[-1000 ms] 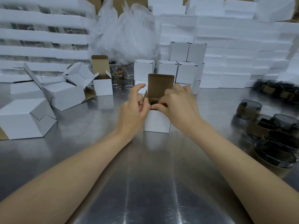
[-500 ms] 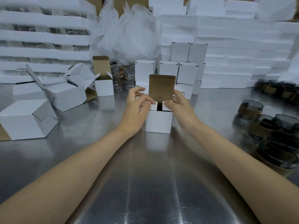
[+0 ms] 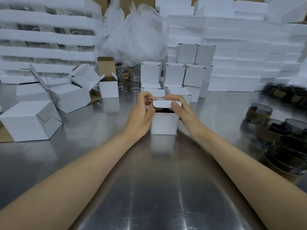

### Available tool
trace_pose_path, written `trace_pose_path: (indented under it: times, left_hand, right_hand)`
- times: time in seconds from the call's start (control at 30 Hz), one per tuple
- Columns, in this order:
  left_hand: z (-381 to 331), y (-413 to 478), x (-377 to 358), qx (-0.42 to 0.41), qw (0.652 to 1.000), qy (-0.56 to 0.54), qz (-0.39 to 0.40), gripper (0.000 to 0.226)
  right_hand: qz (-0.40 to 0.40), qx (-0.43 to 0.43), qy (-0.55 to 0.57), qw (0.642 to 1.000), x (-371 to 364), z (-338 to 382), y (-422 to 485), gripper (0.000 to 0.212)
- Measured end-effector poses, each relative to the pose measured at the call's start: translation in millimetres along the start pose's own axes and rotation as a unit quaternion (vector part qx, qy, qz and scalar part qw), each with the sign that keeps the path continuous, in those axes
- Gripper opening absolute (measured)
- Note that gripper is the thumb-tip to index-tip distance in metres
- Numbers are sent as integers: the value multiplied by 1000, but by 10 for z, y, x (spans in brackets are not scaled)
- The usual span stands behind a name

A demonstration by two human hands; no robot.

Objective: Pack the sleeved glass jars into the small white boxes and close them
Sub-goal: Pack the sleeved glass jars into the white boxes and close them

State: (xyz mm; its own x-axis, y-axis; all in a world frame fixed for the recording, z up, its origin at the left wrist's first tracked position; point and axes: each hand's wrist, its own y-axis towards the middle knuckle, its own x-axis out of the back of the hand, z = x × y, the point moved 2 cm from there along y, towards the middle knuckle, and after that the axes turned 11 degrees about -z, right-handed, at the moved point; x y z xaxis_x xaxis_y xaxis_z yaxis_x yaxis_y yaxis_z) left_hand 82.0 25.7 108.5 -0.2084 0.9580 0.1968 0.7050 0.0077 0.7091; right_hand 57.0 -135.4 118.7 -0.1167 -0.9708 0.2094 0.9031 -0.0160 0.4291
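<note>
- The small white box (image 3: 164,123) stood in the middle of the counter (image 3: 149,188). Its lid flap (image 3: 166,103) was folded over but not tucked, with a dark gap beneath, and any jar inside was hidden.
- The left hand (image 3: 141,113) pinched the flap's left end; the right hand (image 3: 182,110) gripped its right end, thumb in front.
- Likely risks: the tuck edge could catch on the front wall and crumple, or an uneven push could tip the light box.
- More sleeved jars (image 3: 259,113) sat at the right.
- No writing was readable, and the boxes were plain.
</note>
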Motion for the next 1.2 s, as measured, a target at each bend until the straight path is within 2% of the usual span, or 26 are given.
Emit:
trace_pose_path:
  times: [0.1, 0.23, 0.43, 0.57, 0.7, 0.77, 0.83, 0.9, 0.93, 1.07, 1.2]
  left_hand:
    - [-25, -23, 0, -37, 999, 12, 11, 31]
    - [-11, -34, 7, -2, 1000, -19, 17, 40]
    - [41, 2, -4, 26, 999, 16, 30, 37]
    - [45, -10, -17, 56, 997, 10, 54, 23]
    - [52, -6, -15, 78, 994, 13, 75, 30]
    - [64, -34, -38, 66, 991, 56, 104, 46]
    - [66, -60, -65, 44, 989, 80, 116, 69]
    - [47, -51, -52, 24, 993, 68, 90, 77]
    - [38, -44, -38, 17, 996, 54, 67, 78]
    - [-27, -31, 3, -24, 999, 8, -31, 75]
    - [-105, -16, 41, -67, 992, -51, -92, 70]
  right_hand:
    - [-49, 27, 9, 998, -1, 58, 15, 17]
    - [-72, 65, -16, 995, -3, 108, -11, 17]
    - [-44, 86, -24, 995, 19, 103, -25, 27]
    - [-16, 143, -158, 977, 29, -16, -17, 28]
    - [-10, 159, -184, 970, 30, -85, 9, 35]
    - [-9, 184, -199, 963, 32, -118, -2, 41]
    - [14, 210, -248, 946, 25, -154, -18, 62]
    - [29, 219, -280, 934, 14, -158, -19, 84]
    - [19, 227, -282, 932, 10, -146, -16, 88]
    - [-57, 320, -297, 898, 2, -55, -55, 81]
    - [-172, 448, -294, 827, -44, 31, -72, 78]
